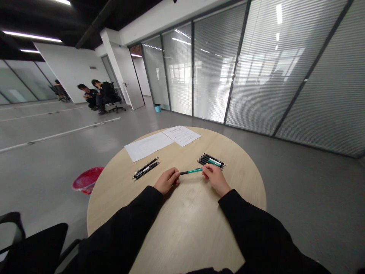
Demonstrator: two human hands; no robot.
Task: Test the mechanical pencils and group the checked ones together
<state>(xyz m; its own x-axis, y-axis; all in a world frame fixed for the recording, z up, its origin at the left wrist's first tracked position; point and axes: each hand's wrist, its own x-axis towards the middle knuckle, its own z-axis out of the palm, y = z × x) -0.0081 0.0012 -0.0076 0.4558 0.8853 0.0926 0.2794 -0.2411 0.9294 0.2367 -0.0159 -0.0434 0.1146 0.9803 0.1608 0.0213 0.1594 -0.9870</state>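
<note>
Between my two hands a green and black pen [191,171] is held roughly level above the round table. My left hand [168,180] pinches its black end, and my right hand [214,178] grips the green end with thumb and fingertips. Just behind my right hand lies a row of pens [211,160], mostly black with some green and white parts; my hand partly hides it. Left of my left hand a smaller group of black pens [145,169] rests on the wood, lying side by side at a slant.
Two printed paper sheets [149,145] lie at the far side of the round table [188,236]. A red basin [88,179] stands on the floor at left, near a black chair [37,243]. Farther off are seated people [104,93], a blue bin [157,108] and glass partitions.
</note>
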